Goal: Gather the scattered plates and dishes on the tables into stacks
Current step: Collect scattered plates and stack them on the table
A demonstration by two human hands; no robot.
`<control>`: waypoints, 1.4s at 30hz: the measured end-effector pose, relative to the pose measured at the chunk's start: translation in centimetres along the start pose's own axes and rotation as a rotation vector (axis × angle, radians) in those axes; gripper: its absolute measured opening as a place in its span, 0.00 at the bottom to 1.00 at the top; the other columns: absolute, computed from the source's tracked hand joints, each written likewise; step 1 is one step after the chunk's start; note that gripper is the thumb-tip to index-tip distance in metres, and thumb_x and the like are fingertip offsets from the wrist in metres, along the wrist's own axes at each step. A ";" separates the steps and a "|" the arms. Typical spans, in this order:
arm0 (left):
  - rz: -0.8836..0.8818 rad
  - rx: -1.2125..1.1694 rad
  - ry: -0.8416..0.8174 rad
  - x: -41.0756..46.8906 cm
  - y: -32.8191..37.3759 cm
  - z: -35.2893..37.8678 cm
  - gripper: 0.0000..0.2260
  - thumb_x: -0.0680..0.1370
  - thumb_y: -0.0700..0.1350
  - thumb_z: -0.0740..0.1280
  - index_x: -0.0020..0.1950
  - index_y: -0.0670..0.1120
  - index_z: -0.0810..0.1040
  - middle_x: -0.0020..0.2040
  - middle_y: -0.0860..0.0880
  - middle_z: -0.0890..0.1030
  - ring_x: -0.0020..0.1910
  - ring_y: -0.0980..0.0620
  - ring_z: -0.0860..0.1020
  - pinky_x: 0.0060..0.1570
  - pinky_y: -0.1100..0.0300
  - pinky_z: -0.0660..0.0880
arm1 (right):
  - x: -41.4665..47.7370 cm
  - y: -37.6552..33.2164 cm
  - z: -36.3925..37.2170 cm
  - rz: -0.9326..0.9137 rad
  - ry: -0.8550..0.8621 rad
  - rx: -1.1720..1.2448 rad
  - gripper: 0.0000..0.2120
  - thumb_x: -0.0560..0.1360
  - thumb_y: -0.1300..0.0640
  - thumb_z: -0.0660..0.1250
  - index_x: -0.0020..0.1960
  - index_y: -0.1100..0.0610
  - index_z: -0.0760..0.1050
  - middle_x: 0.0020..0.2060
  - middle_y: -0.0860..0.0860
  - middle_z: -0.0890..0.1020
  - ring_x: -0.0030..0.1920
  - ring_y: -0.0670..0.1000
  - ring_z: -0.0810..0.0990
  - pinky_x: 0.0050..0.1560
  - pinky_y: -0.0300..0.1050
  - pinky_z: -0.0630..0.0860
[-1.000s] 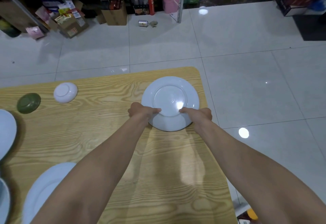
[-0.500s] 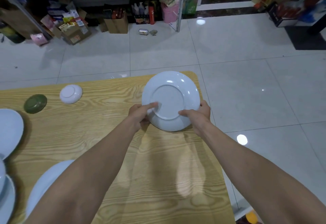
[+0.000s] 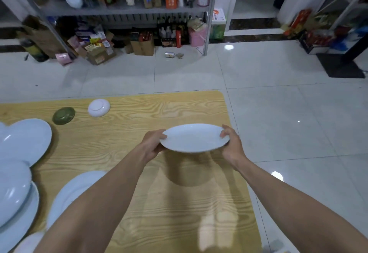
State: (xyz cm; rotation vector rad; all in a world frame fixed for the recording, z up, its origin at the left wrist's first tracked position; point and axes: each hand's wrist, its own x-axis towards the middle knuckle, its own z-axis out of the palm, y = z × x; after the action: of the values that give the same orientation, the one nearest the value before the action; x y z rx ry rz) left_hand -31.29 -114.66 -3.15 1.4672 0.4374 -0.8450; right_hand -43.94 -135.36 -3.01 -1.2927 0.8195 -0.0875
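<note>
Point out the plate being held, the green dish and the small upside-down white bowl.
held plate (image 3: 194,138), head view, middle of its upper face.
green dish (image 3: 63,115), head view, centre of the dish.
upside-down white bowl (image 3: 99,107), head view, on its foot ring.

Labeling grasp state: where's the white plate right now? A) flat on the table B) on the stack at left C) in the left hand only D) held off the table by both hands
D: the white plate is gripped at opposite rims by the left hand and right hand, its shadow on the table below.
</note>
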 end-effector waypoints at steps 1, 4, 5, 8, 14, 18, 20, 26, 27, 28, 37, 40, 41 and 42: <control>0.033 0.031 -0.010 -0.6 -0.5 -0.3 0.17 0.76 0.28 0.59 0.59 0.39 0.80 0.51 0.42 0.81 0.46 0.43 0.79 0.43 0.53 0.77 | -0.5 -0.1 -0.4 -0.023 -0.049 -0.080 0.30 0.63 0.62 0.65 0.66 0.57 0.71 0.53 0.51 0.75 0.53 0.55 0.77 0.44 0.43 0.76; 0.125 0.090 -0.018 -1.5 -2.1 -1.6 0.20 0.73 0.26 0.60 0.54 0.45 0.83 0.49 0.48 0.85 0.48 0.44 0.82 0.46 0.53 0.78 | -1.5 1.0 -1.5 -0.068 -0.262 -0.507 0.44 0.76 0.64 0.67 0.81 0.51 0.43 0.66 0.45 0.68 0.66 0.51 0.70 0.65 0.50 0.71; 0.156 0.099 -0.005 -1.7 -2.7 -2.0 0.22 0.72 0.26 0.60 0.51 0.48 0.84 0.48 0.49 0.85 0.48 0.45 0.82 0.47 0.52 0.78 | -2.0 0.9 -1.9 -0.001 -0.345 -0.495 0.48 0.75 0.67 0.67 0.81 0.49 0.38 0.66 0.46 0.69 0.65 0.51 0.71 0.64 0.51 0.72; 0.233 0.140 0.017 -2.3 -4.1 -3.0 0.24 0.71 0.27 0.60 0.48 0.54 0.86 0.50 0.50 0.86 0.50 0.47 0.83 0.51 0.49 0.79 | -3.1 0.5 -2.3 0.158 -0.475 -0.208 0.47 0.63 0.69 0.68 0.78 0.49 0.56 0.59 0.53 0.75 0.58 0.54 0.76 0.59 0.59 0.77; 0.336 0.178 -0.004 -5.1 -5.8 -3.5 0.25 0.73 0.29 0.61 0.50 0.59 0.84 0.51 0.55 0.85 0.52 0.50 0.82 0.51 0.51 0.79 | -6.3 1.2 -1.6 0.067 -0.202 -0.224 0.34 0.71 0.75 0.66 0.71 0.49 0.71 0.57 0.57 0.81 0.57 0.58 0.81 0.56 0.61 0.80; 0.424 0.315 0.027 -7.4 -5.6 -4.2 0.18 0.79 0.35 0.63 0.59 0.55 0.82 0.56 0.55 0.83 0.55 0.52 0.80 0.51 0.61 0.77 | -8.3 1.7 -1.8 0.061 -0.096 -0.093 0.39 0.70 0.79 0.66 0.74 0.52 0.68 0.51 0.55 0.83 0.52 0.58 0.83 0.47 0.56 0.83; 0.518 0.636 0.125 -8.1 -5.5 -5.3 0.17 0.82 0.43 0.63 0.72 0.48 0.73 0.68 0.50 0.77 0.66 0.49 0.74 0.62 0.60 0.70 | -9.2 1.8 -1.6 0.046 -0.065 -0.049 0.39 0.70 0.79 0.66 0.75 0.52 0.66 0.51 0.55 0.83 0.49 0.58 0.83 0.41 0.53 0.82; 0.665 1.347 0.330 -11.8 -6.8 -8.7 0.25 0.83 0.54 0.58 0.79 0.48 0.61 0.79 0.47 0.60 0.78 0.44 0.57 0.75 0.49 0.56 | -12.5 2.9 -0.7 -0.002 -0.024 0.045 0.39 0.69 0.79 0.64 0.74 0.50 0.67 0.54 0.57 0.82 0.52 0.59 0.82 0.42 0.53 0.81; 0.670 1.388 0.367 -12.5 -7.0 -9.0 0.26 0.83 0.55 0.58 0.79 0.49 0.60 0.80 0.47 0.59 0.79 0.44 0.56 0.76 0.49 0.55 | -13.1 3.1 -0.4 -0.007 -0.031 0.056 0.39 0.69 0.79 0.64 0.73 0.50 0.69 0.54 0.56 0.82 0.53 0.59 0.82 0.44 0.54 0.81; 0.662 1.403 0.393 -13.3 -7.2 -9.4 0.26 0.83 0.56 0.57 0.79 0.49 0.60 0.80 0.47 0.59 0.79 0.45 0.55 0.76 0.48 0.55 | -13.7 3.3 -0.2 -0.011 -0.040 0.061 0.38 0.69 0.79 0.64 0.73 0.49 0.69 0.54 0.57 0.83 0.54 0.60 0.82 0.44 0.54 0.81; 0.557 1.371 0.512 -19.4 -9.4 -14.8 0.27 0.83 0.58 0.56 0.80 0.50 0.57 0.80 0.48 0.57 0.79 0.45 0.54 0.76 0.49 0.55 | -18.8 3.5 4.8 -0.043 -0.081 0.054 0.38 0.69 0.80 0.63 0.69 0.48 0.70 0.54 0.59 0.81 0.50 0.60 0.82 0.42 0.55 0.82; 0.532 1.354 0.551 -20.4 -9.9 -17.8 0.27 0.83 0.58 0.55 0.80 0.50 0.58 0.80 0.48 0.57 0.79 0.45 0.55 0.75 0.48 0.56 | -20.0 3.9 7.7 -0.045 -0.095 0.070 0.38 0.69 0.80 0.63 0.70 0.49 0.70 0.52 0.58 0.81 0.49 0.61 0.82 0.46 0.57 0.83; 0.526 1.350 0.561 -20.7 -10.0 -19.1 0.27 0.83 0.58 0.55 0.80 0.50 0.58 0.80 0.48 0.58 0.79 0.45 0.56 0.75 0.48 0.57 | -20.4 4.0 8.9 -0.046 -0.100 0.070 0.38 0.68 0.80 0.63 0.71 0.51 0.70 0.51 0.58 0.81 0.49 0.61 0.82 0.44 0.56 0.83; 0.522 1.349 0.567 -21.0 -10.1 -20.4 0.27 0.82 0.58 0.56 0.79 0.50 0.59 0.80 0.48 0.58 0.78 0.45 0.56 0.74 0.47 0.58 | -20.8 4.2 10.1 -0.048 -0.106 0.070 0.38 0.68 0.81 0.63 0.72 0.52 0.70 0.51 0.58 0.81 0.50 0.61 0.82 0.41 0.54 0.83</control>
State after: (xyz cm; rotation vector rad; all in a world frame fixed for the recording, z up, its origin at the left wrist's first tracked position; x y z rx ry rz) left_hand -47.59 -89.09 3.12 2.9181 -0.2247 -0.1933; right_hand -54.71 -115.63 3.94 -1.2404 0.6890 -0.0841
